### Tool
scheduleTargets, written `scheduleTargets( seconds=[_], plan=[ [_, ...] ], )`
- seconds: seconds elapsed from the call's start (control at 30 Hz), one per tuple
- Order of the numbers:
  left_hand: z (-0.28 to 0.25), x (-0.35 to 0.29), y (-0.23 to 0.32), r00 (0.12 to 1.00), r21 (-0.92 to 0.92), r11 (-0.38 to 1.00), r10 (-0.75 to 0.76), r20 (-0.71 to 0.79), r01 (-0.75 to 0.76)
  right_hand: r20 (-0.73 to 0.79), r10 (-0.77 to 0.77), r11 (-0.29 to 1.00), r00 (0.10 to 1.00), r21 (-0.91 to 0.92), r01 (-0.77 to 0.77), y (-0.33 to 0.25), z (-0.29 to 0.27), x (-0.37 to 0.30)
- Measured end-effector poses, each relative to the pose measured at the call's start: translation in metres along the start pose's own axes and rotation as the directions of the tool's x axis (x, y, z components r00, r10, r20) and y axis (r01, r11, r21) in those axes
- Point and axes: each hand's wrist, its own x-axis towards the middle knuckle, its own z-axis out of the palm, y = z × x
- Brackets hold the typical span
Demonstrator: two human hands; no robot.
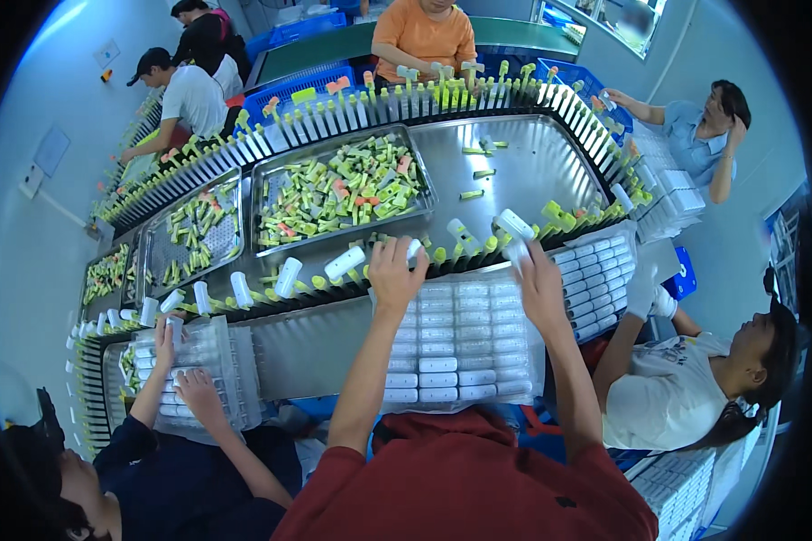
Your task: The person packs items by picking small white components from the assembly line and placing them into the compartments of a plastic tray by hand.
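Head view: reaching forward with both bare hands, out of dark red sleeves, to the near side of a black conveyor (334, 294). Pinching a small white case (414, 250) between thumb and fingers of the left hand (395, 273), just above the conveyor's near row. Extending the right hand (539, 284) to the same row, farther right, with bent fingers just below a tilted white case (515, 224). Cannot tell whether gripping anything there: too blurred and pale at the fingertips. Lined along the same row, to the left of the left hand, with more white cases (289, 277) leaning at various angles over light green holders (318, 282).

Facing a clear tray (537, 370) between the forearms, with white cases in the rows nearest the body. Looking, beyond the near row, onto a steel tray (352, 231) heaped with green pieces (343, 180), mixed with some orange ones, and onto bare steel worktop (550, 162) at its right. Flanked at left by a co-worker in dark clothing, with hands (203, 397) at another clear tray, and at right by one in a white shirt (668, 388).
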Motion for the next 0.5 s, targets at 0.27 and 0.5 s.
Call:
scheduleTargets(
  seconds=[0.27,0.5],
  plan=[
    [-0.037,-0.005,-0.038,0.998,0.17,0.983,-0.07,0.008,0.067,0.072,-0.255,0.861,0.964,-0.438,0.26,-0.018,0.17,0.053],
    [-0.072,-0.011,-0.044,0.986,0.278,0.946,-0.161,-0.039,0.165,0.138,-0.281,0.869,0.95,-0.385,0.313,-0.067,0.197,0.042]
  ],
)
